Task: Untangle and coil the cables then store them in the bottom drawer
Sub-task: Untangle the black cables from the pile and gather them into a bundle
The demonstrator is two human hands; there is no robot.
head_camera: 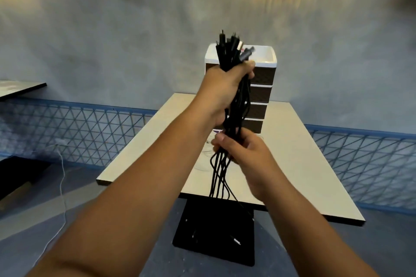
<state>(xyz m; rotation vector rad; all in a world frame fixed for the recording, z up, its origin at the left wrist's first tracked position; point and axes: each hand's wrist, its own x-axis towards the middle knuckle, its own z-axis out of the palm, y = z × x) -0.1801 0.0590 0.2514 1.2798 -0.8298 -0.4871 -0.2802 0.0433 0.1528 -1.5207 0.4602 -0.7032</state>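
A bundle of several black cables (242, 99) hangs upright in front of me, plug ends sticking up above my fist. My left hand (225, 87) grips the bundle near its top. Lower down, my right hand (245, 153) holds the same strands, fingers curled round them. The loose tails (217, 177) dangle past the table's near edge toward the floor. Behind the cables stands a small drawer tower (263, 78) with a white top and several dark brown drawers; its bottom drawer (255, 126) is partly hidden by the cables.
The tower stands on a pale rectangular table (292, 164) with a black pedestal base (216, 231). A faint white cable (203, 157) lies on the tabletop. Another white cord (62, 186) trails over the floor at left. A blue lattice railing (90, 132) runs along the grey wall.
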